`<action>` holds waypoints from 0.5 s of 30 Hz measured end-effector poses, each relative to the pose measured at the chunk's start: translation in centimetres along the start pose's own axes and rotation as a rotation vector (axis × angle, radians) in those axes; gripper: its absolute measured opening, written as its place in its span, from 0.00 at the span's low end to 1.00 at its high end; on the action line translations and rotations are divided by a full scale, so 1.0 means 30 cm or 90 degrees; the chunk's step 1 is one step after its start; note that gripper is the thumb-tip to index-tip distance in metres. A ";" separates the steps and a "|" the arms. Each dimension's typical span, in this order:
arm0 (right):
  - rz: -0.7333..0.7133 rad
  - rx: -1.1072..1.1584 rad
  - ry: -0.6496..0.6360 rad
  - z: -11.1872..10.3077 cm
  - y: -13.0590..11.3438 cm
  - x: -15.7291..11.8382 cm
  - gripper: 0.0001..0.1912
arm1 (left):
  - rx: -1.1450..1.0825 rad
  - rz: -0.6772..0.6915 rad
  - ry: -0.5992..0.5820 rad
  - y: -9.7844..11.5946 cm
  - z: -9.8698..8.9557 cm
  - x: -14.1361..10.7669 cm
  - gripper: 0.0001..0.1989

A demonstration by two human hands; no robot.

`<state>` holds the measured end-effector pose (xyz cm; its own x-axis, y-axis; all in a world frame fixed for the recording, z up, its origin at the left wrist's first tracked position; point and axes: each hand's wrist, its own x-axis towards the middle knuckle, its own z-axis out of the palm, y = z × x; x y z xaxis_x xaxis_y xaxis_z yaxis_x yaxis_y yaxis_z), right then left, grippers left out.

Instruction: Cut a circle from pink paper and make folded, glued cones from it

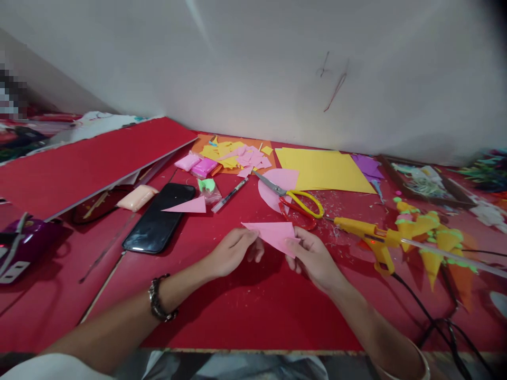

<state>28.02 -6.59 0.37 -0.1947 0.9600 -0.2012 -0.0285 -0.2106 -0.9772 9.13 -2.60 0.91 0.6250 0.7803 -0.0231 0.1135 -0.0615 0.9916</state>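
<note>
A pink paper triangle [275, 235] is held between my two hands above the red table [253, 316]. My left hand [237, 249] pinches its left end with thumb and fingers. At its right end my right hand [312, 256] grips the paper, thumb on top. Just beyond my hands lie scissors [293, 198] with yellow and red handles, resting partly on a pink paper piece [271, 200]. Another narrow pink triangle [188, 205] lies partly over a black phone [160, 219] at the left.
A yellow glue gun [368, 235] with its cord is at the right, beside yellow cone shapes [431, 248]. Farther back are yellow sheets [325, 169], paper scraps [249, 157] and a tray [431, 184]. A red board [99, 158] stands at the left.
</note>
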 end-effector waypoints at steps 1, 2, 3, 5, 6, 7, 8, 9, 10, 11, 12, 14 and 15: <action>-0.002 -0.001 0.003 -0.001 0.001 -0.001 0.11 | 0.003 0.002 0.004 0.000 0.001 0.001 0.23; -0.004 -0.003 0.008 -0.001 0.001 -0.001 0.11 | 0.007 0.003 0.008 -0.001 0.001 0.002 0.24; -0.007 -0.007 0.012 -0.001 0.002 -0.001 0.10 | 0.011 0.005 0.011 -0.003 0.000 0.004 0.24; -0.012 -0.015 0.014 0.000 0.002 0.000 0.10 | 0.018 0.011 0.013 -0.006 -0.003 0.006 0.23; -0.014 -0.019 0.014 0.001 0.002 0.000 0.10 | 0.020 0.014 0.012 -0.006 -0.006 0.006 0.23; -0.014 -0.021 0.012 0.003 0.002 0.000 0.10 | 0.021 0.018 0.010 -0.006 -0.008 0.006 0.22; -0.013 -0.022 0.012 0.004 0.001 0.000 0.10 | 0.021 0.023 0.008 -0.006 -0.011 0.005 0.22; -0.013 -0.022 0.014 0.005 0.001 0.000 0.10 | 0.020 0.027 0.007 -0.005 -0.014 0.005 0.22; -0.015 -0.020 0.017 0.005 0.001 -0.001 0.10 | 0.017 0.030 0.007 -0.004 -0.016 0.004 0.22; -0.018 -0.018 0.021 0.005 0.001 -0.003 0.10 | 0.015 0.032 0.010 -0.003 -0.019 0.004 0.22; -0.023 -0.014 0.026 0.003 0.001 -0.004 0.10 | 0.012 0.034 0.013 -0.002 -0.021 0.003 0.22; -0.032 -0.009 0.032 -0.001 0.000 -0.008 0.10 | 0.004 0.035 0.023 -0.001 -0.024 0.004 0.21; -0.035 -0.009 0.035 -0.004 -0.001 -0.010 0.10 | 0.000 0.035 0.029 -0.001 -0.026 0.004 0.21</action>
<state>28.20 -6.85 0.45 -0.1395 0.9788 -0.1502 -0.0232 -0.1548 -0.9877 8.60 -2.00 0.97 0.5946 0.8032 0.0368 0.0807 -0.1051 0.9912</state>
